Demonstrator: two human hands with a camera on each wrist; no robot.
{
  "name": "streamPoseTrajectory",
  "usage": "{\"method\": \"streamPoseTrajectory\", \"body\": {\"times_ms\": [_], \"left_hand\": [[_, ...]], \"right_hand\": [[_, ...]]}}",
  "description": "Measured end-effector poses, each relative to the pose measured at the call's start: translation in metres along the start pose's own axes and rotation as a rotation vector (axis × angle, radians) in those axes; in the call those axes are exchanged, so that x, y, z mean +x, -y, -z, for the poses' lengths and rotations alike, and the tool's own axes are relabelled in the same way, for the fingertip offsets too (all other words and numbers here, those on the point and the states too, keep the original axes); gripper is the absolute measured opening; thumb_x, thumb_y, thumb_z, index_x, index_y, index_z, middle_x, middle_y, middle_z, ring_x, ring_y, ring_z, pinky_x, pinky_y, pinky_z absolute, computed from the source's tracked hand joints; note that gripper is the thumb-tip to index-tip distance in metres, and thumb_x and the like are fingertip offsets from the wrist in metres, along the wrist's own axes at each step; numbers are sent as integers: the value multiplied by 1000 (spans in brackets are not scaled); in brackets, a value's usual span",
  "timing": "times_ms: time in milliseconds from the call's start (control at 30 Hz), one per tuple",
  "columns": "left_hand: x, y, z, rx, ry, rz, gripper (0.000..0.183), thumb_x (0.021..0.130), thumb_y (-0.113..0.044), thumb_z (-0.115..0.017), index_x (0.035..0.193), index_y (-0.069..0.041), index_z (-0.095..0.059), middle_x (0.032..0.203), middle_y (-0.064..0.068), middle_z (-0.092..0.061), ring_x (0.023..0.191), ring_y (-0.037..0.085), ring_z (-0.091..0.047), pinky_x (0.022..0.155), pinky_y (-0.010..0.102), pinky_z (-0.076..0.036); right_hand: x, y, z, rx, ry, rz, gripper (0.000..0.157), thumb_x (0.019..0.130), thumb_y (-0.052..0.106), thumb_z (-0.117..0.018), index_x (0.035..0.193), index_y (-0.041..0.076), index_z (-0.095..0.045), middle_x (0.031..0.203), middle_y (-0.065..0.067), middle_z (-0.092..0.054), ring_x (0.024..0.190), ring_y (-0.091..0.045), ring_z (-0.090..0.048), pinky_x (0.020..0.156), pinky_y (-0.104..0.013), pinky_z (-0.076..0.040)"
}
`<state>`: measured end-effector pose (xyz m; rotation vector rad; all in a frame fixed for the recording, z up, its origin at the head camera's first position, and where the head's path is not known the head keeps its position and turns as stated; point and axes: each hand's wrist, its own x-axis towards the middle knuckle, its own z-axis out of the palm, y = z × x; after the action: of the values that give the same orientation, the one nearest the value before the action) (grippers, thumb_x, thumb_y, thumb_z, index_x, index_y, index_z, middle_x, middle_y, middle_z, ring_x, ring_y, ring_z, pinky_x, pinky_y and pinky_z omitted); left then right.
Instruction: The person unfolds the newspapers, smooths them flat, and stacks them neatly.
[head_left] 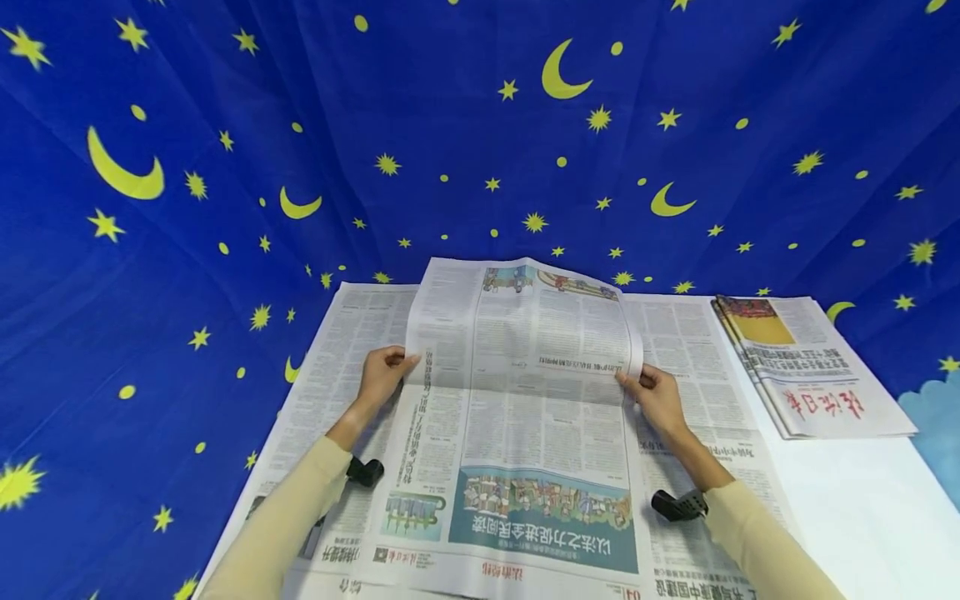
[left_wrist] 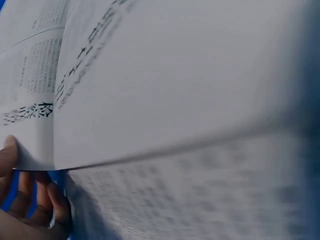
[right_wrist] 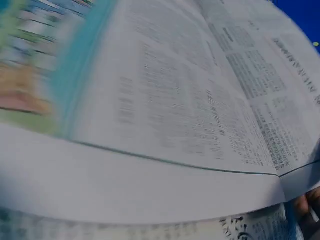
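A newspaper sheet [head_left: 547, 425], printed with text and coloured drawings, is held up by its two side edges in the head view. My left hand [head_left: 384, 375] pinches its left edge. In the left wrist view the thumb of that hand [left_wrist: 32, 207] lies on the page, with the other fingers below. On the opposite edge my right hand [head_left: 660, 402] pinches the paper at about the same height. The sheet's far part bends up and back, with a crease between the hands. Only a bit of the right fingers [right_wrist: 305, 207] shows in the right wrist view.
More open newspaper pages [head_left: 675, 333] lie spread beneath the sheet on the white table [head_left: 855, 492]. A folded newspaper stack [head_left: 821, 371] rests at the right. Blue cloth [head_left: 450, 108] with yellow stars and moons hangs behind and to the left.
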<state>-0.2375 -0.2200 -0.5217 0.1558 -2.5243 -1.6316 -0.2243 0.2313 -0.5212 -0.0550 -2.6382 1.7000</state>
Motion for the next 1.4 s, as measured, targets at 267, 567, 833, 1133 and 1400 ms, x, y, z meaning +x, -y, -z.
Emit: {"method": "streamPoseTrajectory", "body": {"times_ms": [267, 567, 833, 1133, 1400], "left_hand": [[4, -14, 5, 171, 258, 56, 45, 94, -19, -67, 60, -9, -40, 51, -6, -25, 46, 10, -23, 50, 25, -25], [-2, -19, 12, 321, 397, 105, 56, 96, -27, -64, 48, -17, -36, 44, -8, -25, 41, 9, -21, 46, 25, -27], [-4, -21, 5, 540, 347, 118, 55, 93, -36, -66, 47, -18, -41, 44, -7, -30, 42, 9, -26, 43, 24, -23], [-7, -27, -5, 712, 349, 97, 44, 95, -35, -63, 61, -13, -46, 54, -1, -41, 48, 13, -37, 45, 27, -31], [-7, -25, -6, 777, 354, 30, 41, 97, -37, -59, 67, -10, -52, 57, 2, -44, 49, 16, -40, 47, 29, -33]], "right_hand": [[9, 3, 3, -94, 24, -260, 45, 93, 26, -66, 122, -8, -58, 87, -10, -72, 59, -8, -63, 53, -25, -50], [6, -1, 6, -180, 9, -330, 35, 87, 32, -74, 83, 1, -59, 75, -6, -61, 56, -9, -51, 50, -23, -40], [5, -4, 9, -188, 10, -282, 43, 87, 28, -74, 59, 14, -45, 50, 6, -46, 48, -10, -50, 46, -24, -39], [-4, 1, 31, -98, 307, -301, 35, 95, 29, -64, 79, -1, -68, 60, -2, -66, 49, -11, -61, 50, -27, -53], [-11, -5, 39, -86, 337, -362, 23, 93, 17, -65, 90, -6, -70, 60, -3, -66, 47, -10, -61, 49, -26, -53]]}}
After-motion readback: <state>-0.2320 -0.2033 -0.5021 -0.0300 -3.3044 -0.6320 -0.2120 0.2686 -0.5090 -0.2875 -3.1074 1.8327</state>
